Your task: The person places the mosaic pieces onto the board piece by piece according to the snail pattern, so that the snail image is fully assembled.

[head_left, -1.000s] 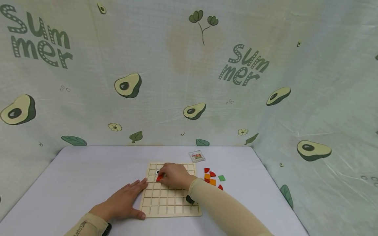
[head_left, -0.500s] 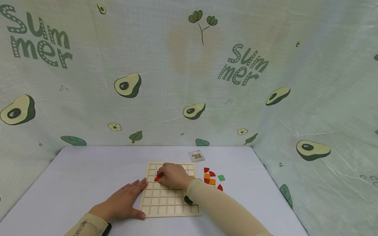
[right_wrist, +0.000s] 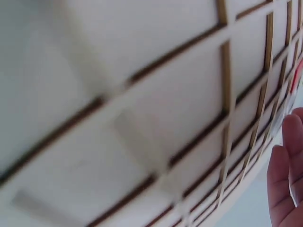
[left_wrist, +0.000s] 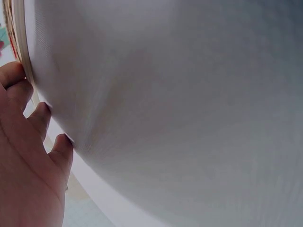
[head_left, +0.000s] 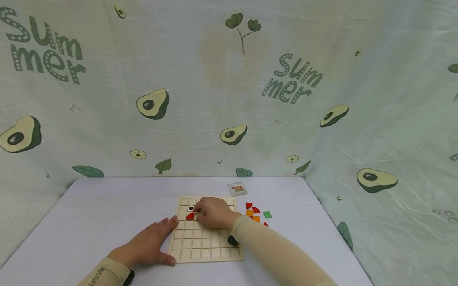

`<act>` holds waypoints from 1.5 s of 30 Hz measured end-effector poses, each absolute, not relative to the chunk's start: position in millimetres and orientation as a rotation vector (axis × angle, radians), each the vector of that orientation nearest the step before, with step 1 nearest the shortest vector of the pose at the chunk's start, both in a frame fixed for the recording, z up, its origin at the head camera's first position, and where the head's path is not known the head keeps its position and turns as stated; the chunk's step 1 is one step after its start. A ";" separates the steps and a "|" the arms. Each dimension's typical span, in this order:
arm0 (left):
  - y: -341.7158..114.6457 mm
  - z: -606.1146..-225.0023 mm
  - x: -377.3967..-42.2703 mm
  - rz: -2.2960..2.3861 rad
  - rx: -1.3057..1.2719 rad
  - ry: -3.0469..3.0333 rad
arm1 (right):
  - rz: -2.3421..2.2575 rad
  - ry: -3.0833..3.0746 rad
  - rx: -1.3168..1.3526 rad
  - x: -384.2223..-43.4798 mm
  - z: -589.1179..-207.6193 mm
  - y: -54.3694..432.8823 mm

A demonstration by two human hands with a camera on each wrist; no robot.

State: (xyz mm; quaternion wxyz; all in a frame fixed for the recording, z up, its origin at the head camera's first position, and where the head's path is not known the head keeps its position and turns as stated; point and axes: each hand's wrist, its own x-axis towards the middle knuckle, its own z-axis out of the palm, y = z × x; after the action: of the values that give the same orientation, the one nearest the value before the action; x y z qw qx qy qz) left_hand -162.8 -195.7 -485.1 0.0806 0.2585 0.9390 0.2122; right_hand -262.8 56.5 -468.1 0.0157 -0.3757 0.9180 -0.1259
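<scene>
A pale wooden grid board (head_left: 202, 243) lies on the white table. My left hand (head_left: 148, 244) rests at its left side, fingers spread, with fingertips and thumb against the edge. In the left wrist view, the fingers (left_wrist: 60, 150) lie along the board's rim. My right hand (head_left: 216, 213) is over the upper part of the board, its fingers bent loosely, with nothing seen between them. Just left of its fingertips sit a round black-and-white eye piece (head_left: 191, 208) and, in the cell below, a red quarter-round piece (head_left: 190, 216). The right hand hides several cells.
Right of the board lie loose red quarter-round pieces (head_left: 256, 209), orange squares (head_left: 249, 212) and a green square (head_left: 267, 214). The right sleeve (head_left: 275, 250) partly covers this group. A small picture card (head_left: 237, 188) lies behind the board. A printed cloth (head_left: 193, 79) hangs behind the table.
The right fingers have come away from the red quarter-round piece, shifting slightly right, so it and the eye piece show more fully. My left hand stays at the board's edge.
</scene>
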 end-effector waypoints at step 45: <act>-193.8 -492.8 -167.2 0.597 0.716 2.811 | -0.622 2.934 -0.527 -265.3 -468.1 268.1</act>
State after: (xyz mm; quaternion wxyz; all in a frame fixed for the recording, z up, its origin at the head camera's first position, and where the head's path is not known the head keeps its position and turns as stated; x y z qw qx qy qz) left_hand -167.2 -193.8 -492.8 0.0900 0.2408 0.9453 0.2008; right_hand -265.3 268.1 -468.1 0.0481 -0.1727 0.9624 -0.2041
